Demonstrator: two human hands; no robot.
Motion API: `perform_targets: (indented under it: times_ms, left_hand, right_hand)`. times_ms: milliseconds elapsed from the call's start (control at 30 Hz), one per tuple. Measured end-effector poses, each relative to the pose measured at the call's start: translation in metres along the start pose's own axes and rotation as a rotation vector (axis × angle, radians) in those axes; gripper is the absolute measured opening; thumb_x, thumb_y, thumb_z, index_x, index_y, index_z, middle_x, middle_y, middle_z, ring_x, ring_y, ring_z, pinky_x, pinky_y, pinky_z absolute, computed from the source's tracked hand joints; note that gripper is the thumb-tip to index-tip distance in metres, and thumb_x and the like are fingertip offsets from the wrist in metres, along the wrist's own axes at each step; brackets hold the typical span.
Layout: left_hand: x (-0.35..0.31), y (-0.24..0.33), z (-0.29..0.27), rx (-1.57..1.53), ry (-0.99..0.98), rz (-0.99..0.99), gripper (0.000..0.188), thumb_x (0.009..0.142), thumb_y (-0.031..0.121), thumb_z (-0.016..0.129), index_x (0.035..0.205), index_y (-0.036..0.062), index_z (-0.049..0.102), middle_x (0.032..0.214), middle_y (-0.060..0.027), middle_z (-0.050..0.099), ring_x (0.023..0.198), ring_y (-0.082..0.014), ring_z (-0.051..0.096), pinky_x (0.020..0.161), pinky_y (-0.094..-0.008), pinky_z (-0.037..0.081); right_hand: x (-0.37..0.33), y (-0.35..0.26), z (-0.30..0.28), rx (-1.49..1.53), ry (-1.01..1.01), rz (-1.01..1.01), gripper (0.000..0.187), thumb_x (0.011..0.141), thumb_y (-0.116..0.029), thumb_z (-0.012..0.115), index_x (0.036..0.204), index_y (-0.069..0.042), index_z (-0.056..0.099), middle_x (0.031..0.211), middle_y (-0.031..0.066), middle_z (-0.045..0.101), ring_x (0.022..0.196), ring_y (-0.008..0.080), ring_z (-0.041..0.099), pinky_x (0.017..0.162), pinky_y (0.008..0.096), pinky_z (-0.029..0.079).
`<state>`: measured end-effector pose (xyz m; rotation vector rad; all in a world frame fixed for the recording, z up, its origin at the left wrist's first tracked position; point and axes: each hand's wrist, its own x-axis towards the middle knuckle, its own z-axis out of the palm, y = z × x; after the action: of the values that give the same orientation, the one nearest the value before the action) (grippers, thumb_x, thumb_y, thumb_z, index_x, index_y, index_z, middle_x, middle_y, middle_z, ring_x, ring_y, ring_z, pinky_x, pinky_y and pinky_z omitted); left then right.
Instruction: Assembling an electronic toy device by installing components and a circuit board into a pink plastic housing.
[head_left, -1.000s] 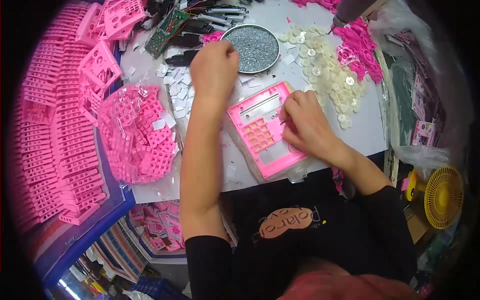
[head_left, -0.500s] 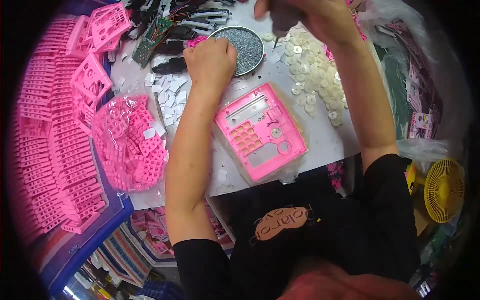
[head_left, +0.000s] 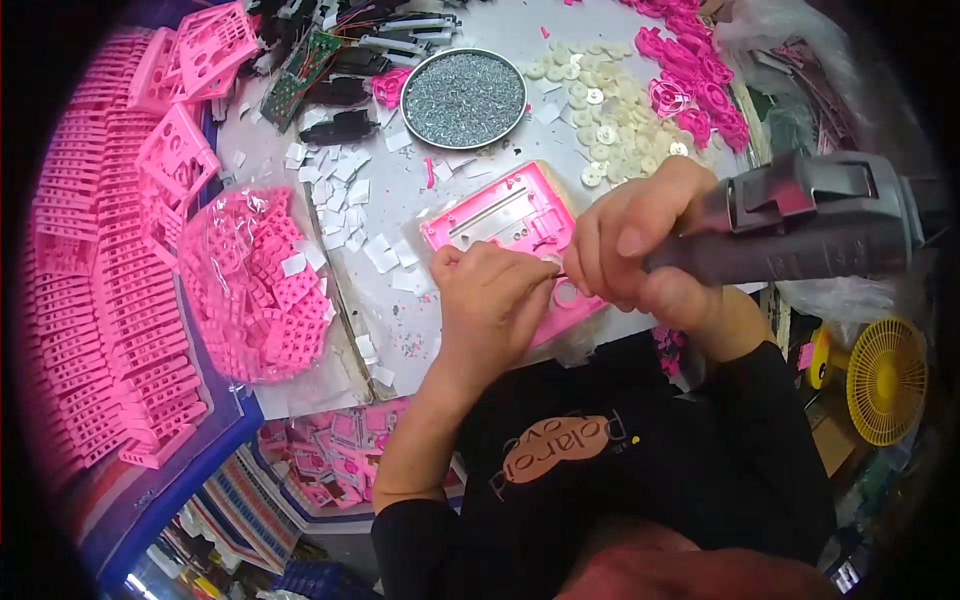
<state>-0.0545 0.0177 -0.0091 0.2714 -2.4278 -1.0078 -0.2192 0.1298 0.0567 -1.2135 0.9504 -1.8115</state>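
Observation:
My right hand (head_left: 640, 235) is closed around a dark grey electric screwdriver (head_left: 800, 225) lying nearly level, its thin bit reaching left. At the bit's tip, the thumb and fingertips of my left hand (head_left: 490, 305) are pinched together. Whatever small piece they hold is too small to make out. Both hands are above a pink plastic housing (head_left: 465, 228), which rests on a clear bag and has a long slot near its far end. My left hand covers its keypad holes. Farther back, a round metal tin (head_left: 470, 148) is full of small grey screws (head_left: 465, 98).
White discs (head_left: 625, 130) and pink ring-shaped parts (head_left: 690, 75) are heaped at the back right. White paper squares (head_left: 345, 195) lie scattered left of the housing. A bag of pink keypads (head_left: 270, 300) stands by stacked pink frames (head_left: 120, 250). Circuit boards (head_left: 305, 75) lie behind; a yellow fan (head_left: 887, 380) is at right.
My left hand has moved from the tin's edge to the housing. My right hand has brought the screwdriver down and nearer from the back, turning it level. The two hands now meet.

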Motion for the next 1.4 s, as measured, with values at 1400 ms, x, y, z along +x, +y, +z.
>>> perform_targets:
  times_ms: [1400]
  left_hand:
    - [-0.055,-0.072,-0.139,0.196,0.501,-0.432,0.012,0.095,0.013,0.067,0.099,0.0022,0.070,0.096,-0.0103,0.068,0.084,-0.0211,0.067,0.072,-0.0349,0.056]
  right_hand:
    - [0.034,0.016,-0.040,-0.259,0.220,-0.026,0.058,0.086,-0.016,0.075,0.132,0.003,0.045,0.092,0.0095,0.059,0.080,0.0155,0.058,0.070,0.0301,0.047]
